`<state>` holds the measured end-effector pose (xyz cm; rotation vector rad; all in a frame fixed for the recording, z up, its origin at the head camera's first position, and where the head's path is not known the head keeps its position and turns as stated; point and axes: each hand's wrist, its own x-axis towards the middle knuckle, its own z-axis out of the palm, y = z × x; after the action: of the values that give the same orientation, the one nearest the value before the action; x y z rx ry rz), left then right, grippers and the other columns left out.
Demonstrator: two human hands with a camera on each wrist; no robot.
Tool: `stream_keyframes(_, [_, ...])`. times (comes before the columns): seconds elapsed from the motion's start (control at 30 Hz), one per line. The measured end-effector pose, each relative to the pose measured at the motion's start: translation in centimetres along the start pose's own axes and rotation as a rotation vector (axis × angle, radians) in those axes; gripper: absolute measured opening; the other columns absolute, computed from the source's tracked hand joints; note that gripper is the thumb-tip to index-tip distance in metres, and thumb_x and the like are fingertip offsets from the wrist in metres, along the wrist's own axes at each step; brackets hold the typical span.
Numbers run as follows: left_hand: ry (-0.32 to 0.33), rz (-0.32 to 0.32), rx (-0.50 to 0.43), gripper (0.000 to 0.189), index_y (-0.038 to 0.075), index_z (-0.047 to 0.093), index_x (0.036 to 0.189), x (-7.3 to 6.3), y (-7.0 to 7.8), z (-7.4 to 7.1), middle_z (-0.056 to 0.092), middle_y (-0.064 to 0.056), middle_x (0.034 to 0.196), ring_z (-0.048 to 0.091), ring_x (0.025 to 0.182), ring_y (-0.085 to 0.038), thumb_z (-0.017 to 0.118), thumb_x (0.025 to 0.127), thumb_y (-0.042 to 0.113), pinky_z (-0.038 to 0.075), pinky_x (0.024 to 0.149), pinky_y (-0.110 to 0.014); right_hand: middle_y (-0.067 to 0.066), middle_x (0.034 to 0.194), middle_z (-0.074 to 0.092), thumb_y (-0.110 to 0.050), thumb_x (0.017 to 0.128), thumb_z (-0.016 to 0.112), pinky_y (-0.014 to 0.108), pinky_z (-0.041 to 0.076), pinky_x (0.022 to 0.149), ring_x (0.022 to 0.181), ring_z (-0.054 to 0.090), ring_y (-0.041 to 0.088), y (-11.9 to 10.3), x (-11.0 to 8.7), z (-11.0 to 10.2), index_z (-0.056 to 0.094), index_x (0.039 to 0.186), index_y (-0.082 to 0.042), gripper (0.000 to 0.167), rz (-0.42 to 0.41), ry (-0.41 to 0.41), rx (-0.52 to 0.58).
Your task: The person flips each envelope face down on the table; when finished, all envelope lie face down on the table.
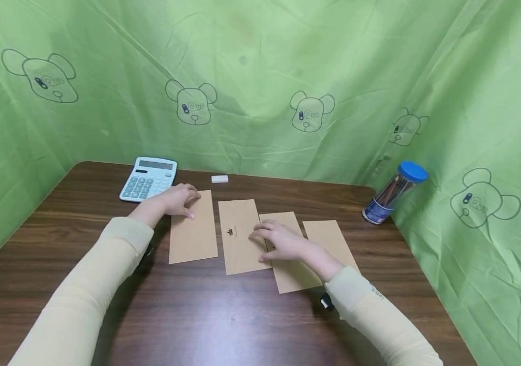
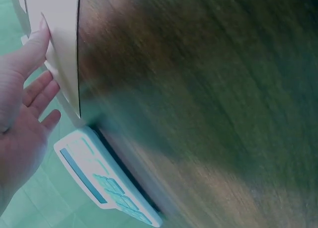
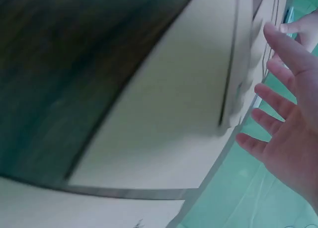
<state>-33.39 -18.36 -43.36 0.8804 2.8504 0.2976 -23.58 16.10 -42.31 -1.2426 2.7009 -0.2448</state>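
Observation:
Several flat brown paper envelopes lie in a slanting row on the dark wooden table (image 1: 169, 315). My left hand (image 1: 178, 200) touches the leftmost envelope (image 1: 195, 234) near its upper left edge; in the left wrist view, the thumb lies on the paper and the other fingers are loosely extended. With fingers spread, my right hand (image 1: 283, 241) is over the second envelope (image 1: 244, 256), which bears a small crown print, and the third envelope (image 1: 298, 274). Whether its fingertips touch the paper I cannot tell. Beyond the right wrist lies the rightmost envelope (image 1: 326, 235).
A light blue calculator (image 1: 152, 175) lies at the back left, close to the left hand. A white eraser-like block (image 1: 219, 179) sits near the back edge. At the right corner stands a clear jar (image 1: 386, 198) with a blue lid. Green curtain (image 1: 251, 46) surrounds the table.

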Motion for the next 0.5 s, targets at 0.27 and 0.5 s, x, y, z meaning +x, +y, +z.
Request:
stream_keyframes(0.27, [-0.013, -0.020, -0.026, 0.069, -0.002, 0.051, 0.131, 0.11, 0.17, 0.15, 0.042, -0.025, 0.139, 0.035, 0.129, -0.045, 0.077, 0.077, 0.031, 0.030, 0.104, -0.059, 0.010, 0.144, 0.044, -0.042, 0.080, 0.072, 0.051, 0.027, 0.110, 0.136, 0.033, 0.035, 0.92, -0.73, 0.60, 0.054, 0.132, -0.014, 0.062, 0.014, -0.022, -0.001])
stream_keyframes(0.5, [0.014, -0.021, -0.056, 0.079, -0.003, 0.044, 0.136, 0.44, 0.32, -0.07, 0.042, -0.025, 0.140, 0.034, 0.130, -0.045, 0.080, 0.074, 0.030, 0.028, 0.104, -0.062, 0.009, 0.146, 0.041, -0.043, 0.082, 0.070, 0.049, 0.024, 0.112, 0.138, 0.031, 0.034, 1.01, -0.84, 0.90, 0.052, 0.135, -0.015, 0.062, 0.016, -0.024, 0.005])
